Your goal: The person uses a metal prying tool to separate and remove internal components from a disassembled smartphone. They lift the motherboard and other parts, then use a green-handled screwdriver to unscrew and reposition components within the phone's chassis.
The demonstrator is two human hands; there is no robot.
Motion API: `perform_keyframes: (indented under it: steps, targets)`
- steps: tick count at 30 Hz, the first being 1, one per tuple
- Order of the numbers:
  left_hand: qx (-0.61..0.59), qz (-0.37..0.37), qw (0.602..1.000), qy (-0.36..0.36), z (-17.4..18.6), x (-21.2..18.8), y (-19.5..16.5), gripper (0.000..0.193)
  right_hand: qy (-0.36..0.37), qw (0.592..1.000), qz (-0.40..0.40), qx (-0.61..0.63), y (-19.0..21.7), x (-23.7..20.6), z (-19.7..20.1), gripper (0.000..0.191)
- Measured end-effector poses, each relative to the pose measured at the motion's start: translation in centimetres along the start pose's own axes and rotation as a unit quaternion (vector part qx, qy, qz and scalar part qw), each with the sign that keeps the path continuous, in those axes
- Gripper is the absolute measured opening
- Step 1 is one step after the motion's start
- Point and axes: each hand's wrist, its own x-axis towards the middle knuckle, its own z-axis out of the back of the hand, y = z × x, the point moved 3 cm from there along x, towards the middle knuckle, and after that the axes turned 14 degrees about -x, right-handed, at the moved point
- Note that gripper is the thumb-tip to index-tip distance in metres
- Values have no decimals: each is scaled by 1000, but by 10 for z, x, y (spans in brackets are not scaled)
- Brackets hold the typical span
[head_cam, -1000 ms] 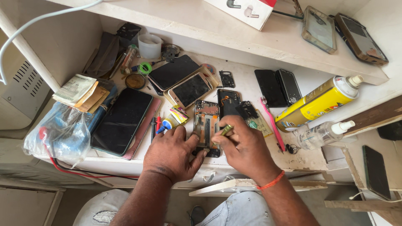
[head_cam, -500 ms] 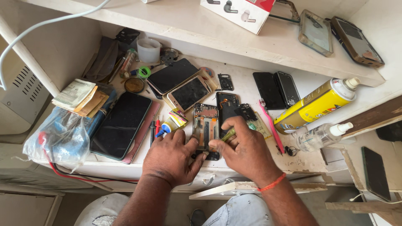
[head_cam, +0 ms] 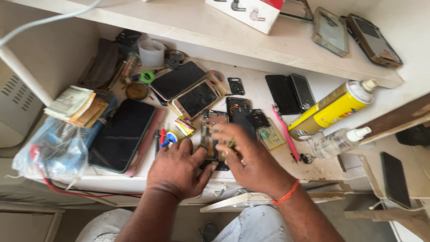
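An opened phone (head_cam: 209, 130) with its insides bare lies on the white bench (head_cam: 277, 166), near the front edge. My left hand (head_cam: 177, 168) rests on the bench and steadies the phone's lower left side with thumb and fingers. My right hand (head_cam: 246, 157) hovers over the phone's right side, pinching a small greenish-yellow tool (head_cam: 231, 144); the hand is blurred. A black phone back frame (head_cam: 237, 110) lies just behind my right hand. A small circuit board (head_cam: 268, 136) sits to its right.
A large dark tablet (head_cam: 123, 134), two phones (head_cam: 188, 89), a glue tube (head_cam: 172, 136) and a plastic bag (head_cam: 53, 152) lie at left. A yellow spray can (head_cam: 331, 110), a clear bottle (head_cam: 336, 141), a pink tool (head_cam: 282, 130) and dark phones (head_cam: 291, 93) lie at right. A shelf above holds more phones (head_cam: 331, 31).
My right hand has shifted left over the opened phone and is blurred by motion. The left hand stays at the phone's lower left. The camera has tilted slightly.
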Motion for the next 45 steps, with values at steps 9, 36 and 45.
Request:
perform_keyframes:
  steps: [9, 36, 45]
  targets:
    - [-2, -7, 1000, -5, -1, 1, 2, 39, 46, 987, -147, -43, -23, -9, -7, 44]
    - [13, 0, 1000, 10, -2, 1, 1, 38, -2, 984, -142, -109, -20, -18, -14, 39]
    - [7, -7, 1000, -8, -1, 0, 1, 38, 11, 995, -84, -58, -13, -17, -10, 39]
